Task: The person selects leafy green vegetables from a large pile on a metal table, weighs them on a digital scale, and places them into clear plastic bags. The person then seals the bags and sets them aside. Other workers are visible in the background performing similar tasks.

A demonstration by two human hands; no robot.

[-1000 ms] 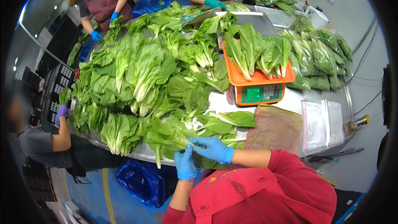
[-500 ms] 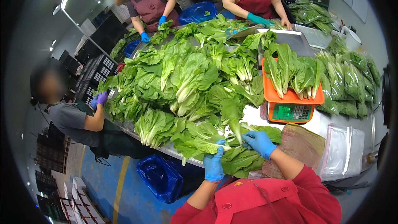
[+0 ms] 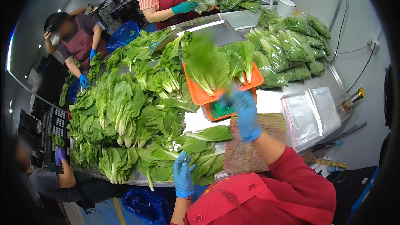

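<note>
- Pinching a blurred green leafy vegetable (image 3: 204, 53): your blue-gloved right hand (image 3: 246, 114).
- Loosely parted: your blue-gloved left hand (image 3: 183, 176).
- Seemingly loading the orange plastic scale (image 3: 198, 94); placing calls for gentle release.

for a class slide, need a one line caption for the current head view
Right hand holding blurred greens over an orange scale, left hand beside loose leaves.

One orange scale (image 3: 217, 109), apparently one jug (image 3: 286, 7)

White jug (image 3: 286, 7) near a pale wall (image 3: 318, 0), socket (image 3: 373, 43) with dark cable (image 3: 363, 73), blue plastic bag (image 3: 146, 205) by a yellow floor stripe (image 3: 118, 210), black crates (image 3: 59, 119) at left
</note>
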